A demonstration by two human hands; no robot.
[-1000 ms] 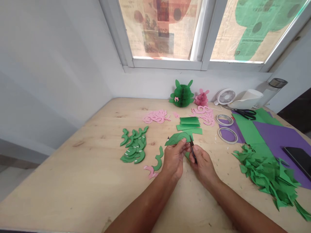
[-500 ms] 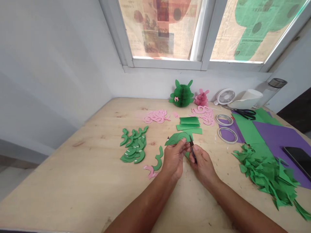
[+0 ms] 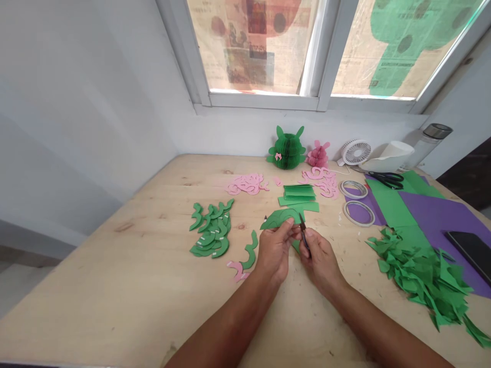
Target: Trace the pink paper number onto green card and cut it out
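Observation:
My left hand (image 3: 275, 250) pinches a piece of green paper (image 3: 280, 219) with curved outlines on it. In my right hand (image 3: 320, 255) is a small pair of scissors (image 3: 303, 230), its dark blades pointing up at the paper's right edge. My fingers hide the scissors' handles. Left of my hands lie a wavy green paper cutout (image 3: 250, 251) and a pink paper cutout (image 3: 235, 270), the pink one partly behind my left forearm. Further left is a pile of curved green cutouts (image 3: 213, 237), some with white strips. Folded green paper (image 3: 299, 193) lies just beyond my hands.
Green paper scraps (image 3: 425, 278) heap up at the right, beside a phone (image 3: 470, 253) on purple paper (image 3: 441, 214). Two tape rolls (image 3: 359, 213), black-handled scissors (image 3: 386, 179) and a small fan (image 3: 356, 152) stand further back. Pink cutouts (image 3: 247, 184) and a green honeycomb paper figure (image 3: 288, 152) lie near the wall.

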